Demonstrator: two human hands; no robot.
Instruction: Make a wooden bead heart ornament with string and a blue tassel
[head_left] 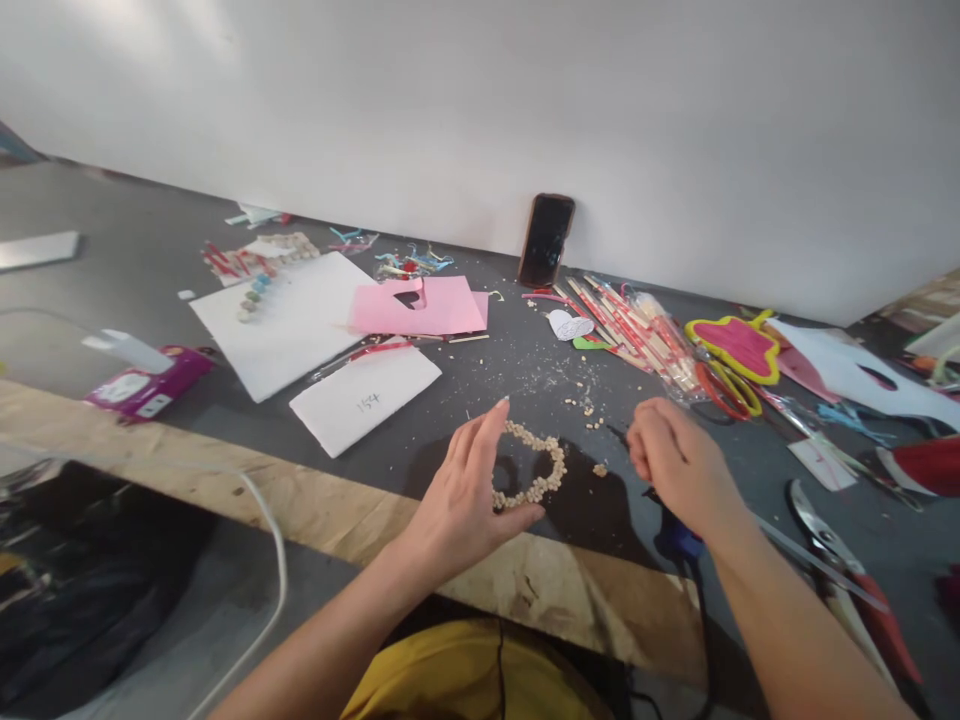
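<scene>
A ring point(555, 470) built of small beige bits is at the middle front of the dark table. My left hand point(472, 485) curves around its left side, thumb below and fingers above, and hides that part of the ring. To the right, my right hand point(675, 455) is closed, with a thin dark tip poking out at its left; what it grips is mostly hidden. Between the hands lies a small beige clump point(600, 470), and loose beige bits point(589, 412) are scattered beyond it. A blue object point(681, 540) with a dark cord sits under my right wrist.
A phone point(546, 240) leans on the wall. White sheets point(367, 395), pink paper point(420, 305) and a purple box point(154, 385) lie left. Wrapped sticks point(637, 335), scissors point(731, 388), a pink star point(739, 347) and red-handled pruning shears point(832, 545) lie right.
</scene>
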